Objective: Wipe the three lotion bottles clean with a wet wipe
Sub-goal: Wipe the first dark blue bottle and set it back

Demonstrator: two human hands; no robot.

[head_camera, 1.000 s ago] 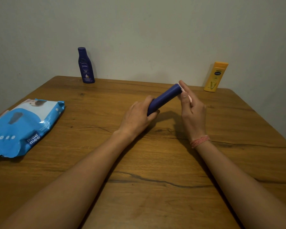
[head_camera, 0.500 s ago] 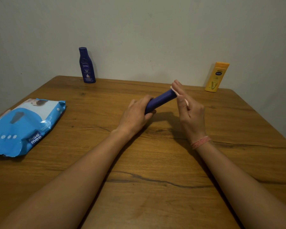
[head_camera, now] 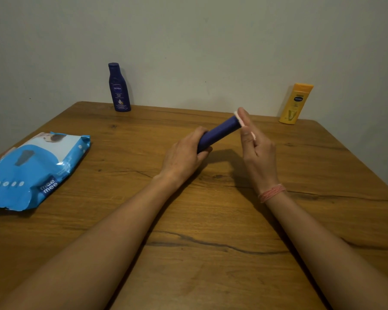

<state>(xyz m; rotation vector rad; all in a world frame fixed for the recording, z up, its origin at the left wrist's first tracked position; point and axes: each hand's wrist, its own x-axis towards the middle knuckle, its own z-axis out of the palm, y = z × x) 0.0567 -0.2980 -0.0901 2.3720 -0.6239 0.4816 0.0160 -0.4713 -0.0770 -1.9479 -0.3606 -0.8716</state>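
Observation:
My left hand (head_camera: 184, 153) grips the near end of a dark blue lotion bottle (head_camera: 220, 133) held tilted above the table, its far end pointing up and right. My right hand (head_camera: 255, 148) presses a folded white wet wipe (head_camera: 240, 119) against that far end; only the wipe's edge shows between the fingers and the bottle. A second dark blue bottle (head_camera: 118, 88) stands upright at the table's back left by the wall. A yellow bottle (head_camera: 295, 104) stands at the back right.
A blue wet-wipe pack (head_camera: 31, 168) lies flat near the left edge of the wooden table (head_camera: 211, 231). A plain wall rises right behind the table's far edge. A pink band circles my right wrist.
My right hand with the wipe has shifted slightly along the bottle's far end and now sits over its tip. My left hand keeps its grip; the bottle's tilt is nearly the same.

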